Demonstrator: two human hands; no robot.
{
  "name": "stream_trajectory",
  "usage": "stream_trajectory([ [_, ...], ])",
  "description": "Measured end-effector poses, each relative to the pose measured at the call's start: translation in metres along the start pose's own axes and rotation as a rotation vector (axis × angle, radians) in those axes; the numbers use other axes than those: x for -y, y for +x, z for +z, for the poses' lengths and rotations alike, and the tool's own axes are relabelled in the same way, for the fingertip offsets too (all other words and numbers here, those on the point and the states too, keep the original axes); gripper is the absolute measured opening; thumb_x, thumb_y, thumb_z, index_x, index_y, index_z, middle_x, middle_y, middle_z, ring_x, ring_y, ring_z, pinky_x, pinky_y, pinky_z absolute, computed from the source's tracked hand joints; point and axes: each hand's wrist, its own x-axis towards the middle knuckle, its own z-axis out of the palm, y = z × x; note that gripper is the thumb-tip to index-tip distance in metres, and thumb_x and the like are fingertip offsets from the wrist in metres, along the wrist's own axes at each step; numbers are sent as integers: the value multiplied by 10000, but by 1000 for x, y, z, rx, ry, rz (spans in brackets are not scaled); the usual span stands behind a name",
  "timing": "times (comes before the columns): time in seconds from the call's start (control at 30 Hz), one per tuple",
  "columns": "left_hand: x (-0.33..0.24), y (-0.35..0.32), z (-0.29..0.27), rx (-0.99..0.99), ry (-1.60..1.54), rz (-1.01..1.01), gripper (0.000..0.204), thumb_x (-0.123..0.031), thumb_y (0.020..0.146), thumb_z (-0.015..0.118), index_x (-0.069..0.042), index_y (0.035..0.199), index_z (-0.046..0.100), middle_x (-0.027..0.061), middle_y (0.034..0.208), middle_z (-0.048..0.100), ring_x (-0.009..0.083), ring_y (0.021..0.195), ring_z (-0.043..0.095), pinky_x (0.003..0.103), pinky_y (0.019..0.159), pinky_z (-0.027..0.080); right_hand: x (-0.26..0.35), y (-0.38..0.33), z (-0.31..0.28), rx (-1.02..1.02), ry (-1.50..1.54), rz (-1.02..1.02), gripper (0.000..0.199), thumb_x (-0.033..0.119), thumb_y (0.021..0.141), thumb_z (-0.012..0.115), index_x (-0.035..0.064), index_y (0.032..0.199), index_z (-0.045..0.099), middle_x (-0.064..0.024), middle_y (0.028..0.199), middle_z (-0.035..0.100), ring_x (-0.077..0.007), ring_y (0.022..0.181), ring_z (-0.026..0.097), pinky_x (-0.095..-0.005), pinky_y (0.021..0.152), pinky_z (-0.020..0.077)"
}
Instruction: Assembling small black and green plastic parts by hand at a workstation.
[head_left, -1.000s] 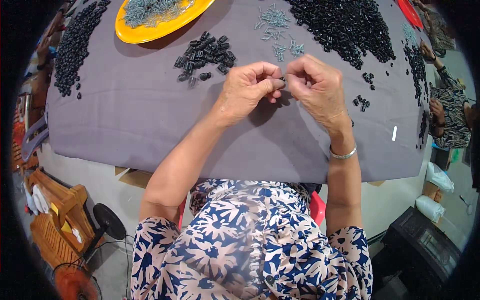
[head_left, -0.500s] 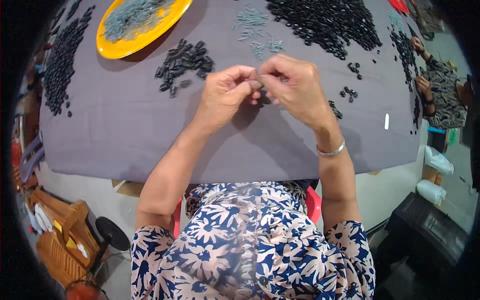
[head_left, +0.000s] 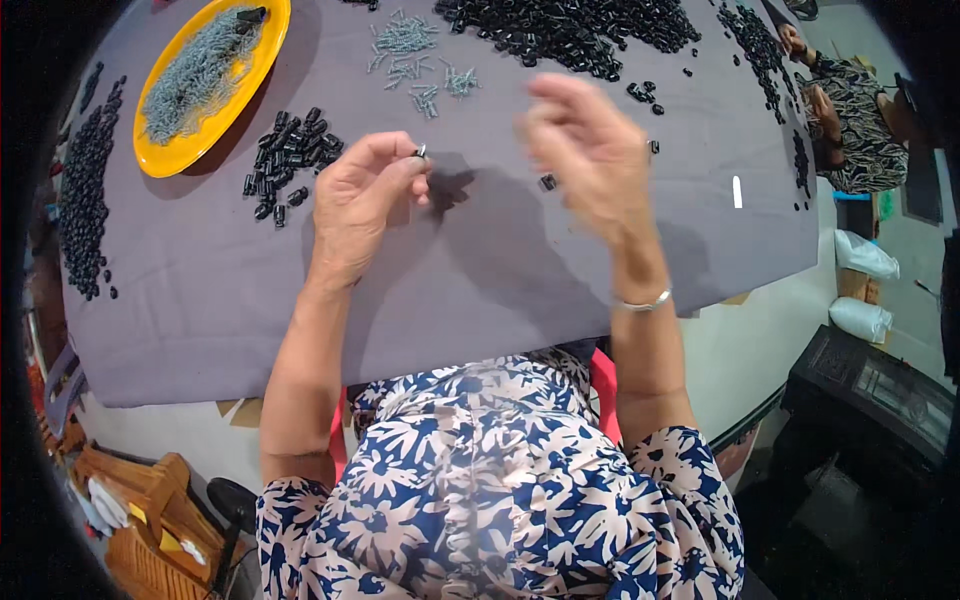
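Apparently at the step of working a single small part (head_left: 420, 153), pinching it between thumb and fingers of the left hand (head_left: 350, 200), above the worktop (head_left: 480, 290). Well apart from the right hand (head_left: 592, 155) (too blurred to tell whether gripping anything). Probably calling for a steady fingertip hold next. Mostly dark in look, with a bright, pale tip.

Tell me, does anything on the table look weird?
Yes, maybe: a small white strip lies by itself on the grey cloth, to the right of the right hand. It looks odd because the piles are black pieces and silvery screws.
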Motion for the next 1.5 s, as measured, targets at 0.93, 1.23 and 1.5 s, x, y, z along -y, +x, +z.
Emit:
stream_trajectory([
  [0.93, -5, 0, 9, 68, 155, -74, 120, -55, 902, 625, -17, 1007, 670, 23, 756, 621, 78, 677, 581, 199, 604, 459, -31, -11, -52, 284, -743, -260, 108, -2, 725, 658, 15, 831, 651, -84, 706, 533, -202, 580, 535, -303, 565, 450],
  [1.23, 2, 2, 7, 58, 155, 0, 127, -89, 889, 648, -23, 994, 678, 5, 743, 638, 55, 633, 573, 181, 510, 417, -33, -6, -39, 164, -691, -320, 135, -56, 803, 569, -1, 900, 644, -70, 776, 566, -152, 636, 553, -273, 583, 450],
  [1.5, 3, 2, 6, 73, 131, 29, 138, -69, 905, 628, 0, 1017, 667, 14, 830, 629, 66, 687, 579, 204, 618, 484, -4, 10, 18, 289, -274, -209, 145, -58, 858, 540, -13, 939, 651, 6, 800, 562, -62, 720, 519, -197, 641, 425],
])
